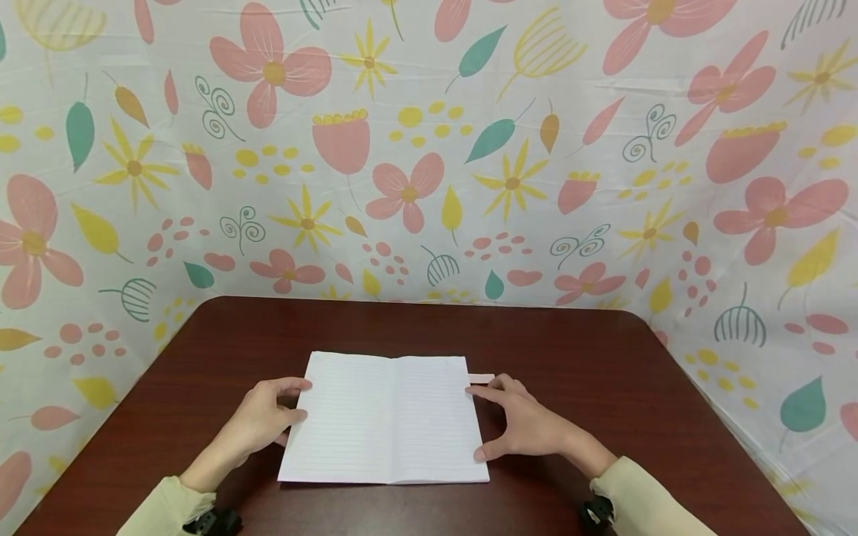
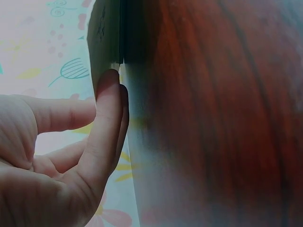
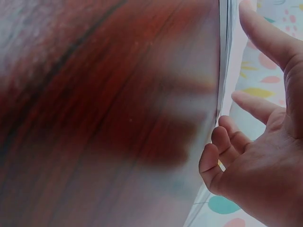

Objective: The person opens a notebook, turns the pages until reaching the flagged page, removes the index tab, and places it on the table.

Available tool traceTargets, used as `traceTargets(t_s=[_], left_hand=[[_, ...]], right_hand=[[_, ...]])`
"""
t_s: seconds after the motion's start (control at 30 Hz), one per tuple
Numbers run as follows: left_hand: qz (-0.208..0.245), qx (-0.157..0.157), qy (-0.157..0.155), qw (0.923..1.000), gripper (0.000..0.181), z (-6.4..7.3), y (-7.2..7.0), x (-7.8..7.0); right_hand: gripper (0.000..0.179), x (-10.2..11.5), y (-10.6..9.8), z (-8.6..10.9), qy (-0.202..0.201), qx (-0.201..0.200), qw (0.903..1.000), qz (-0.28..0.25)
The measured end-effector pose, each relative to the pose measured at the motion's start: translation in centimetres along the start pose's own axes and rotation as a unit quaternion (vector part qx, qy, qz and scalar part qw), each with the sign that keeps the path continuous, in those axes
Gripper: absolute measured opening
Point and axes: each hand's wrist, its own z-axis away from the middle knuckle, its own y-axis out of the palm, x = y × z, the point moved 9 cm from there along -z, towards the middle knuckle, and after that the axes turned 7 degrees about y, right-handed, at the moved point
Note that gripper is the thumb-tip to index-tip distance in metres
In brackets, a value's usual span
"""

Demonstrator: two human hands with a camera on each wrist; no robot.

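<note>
Notebook of white lined paper: unfolded on dark red-brown wood-grain table | left hand: half closed, pinching its left edge | right hand: loosely spread, thumb and forefinger touching right edge

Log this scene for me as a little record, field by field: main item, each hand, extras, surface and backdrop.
Item: notebook, open, lined pages facing up
Left hand: pinches the notebook's left edge
Right hand: thumb and index finger touch its right edge
Extra: white strip beyond that right edge
Surface: table, dark reddish-brown
Backdrop: cloth, white, floral print
</note>
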Motion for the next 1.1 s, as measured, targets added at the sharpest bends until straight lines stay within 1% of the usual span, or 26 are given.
traceTargets(t_s=[0.37,0.63,0.9,1.1], left_hand=[[0.000,0.001,0.001,1.0000,0.048,-0.07,-0.03,0.00],[0.004,-0.001,-0.001,1.0000,0.048,0.01,-0.02,-0.10],[0.007,-0.003,-0.001,1.0000,0.048,0.05,0.01,-0.21],[0.000,-0.003,0.002,1.0000,0.048,0.09,-0.06,-0.32]], right_hand=[[0.101,0.43,0.13,-0.21,0.010,-0.008,0.9997,0.021],[0.099,0.61,0.26,-0.31,0.003,-0.013,0.9992,0.038],[0.098,0.51,0.30,-0.25,0.010,-0.014,0.9991,0.039],[0.097,0.58,0.38,-0.30,0.009,-0.014,0.9992,0.037]])
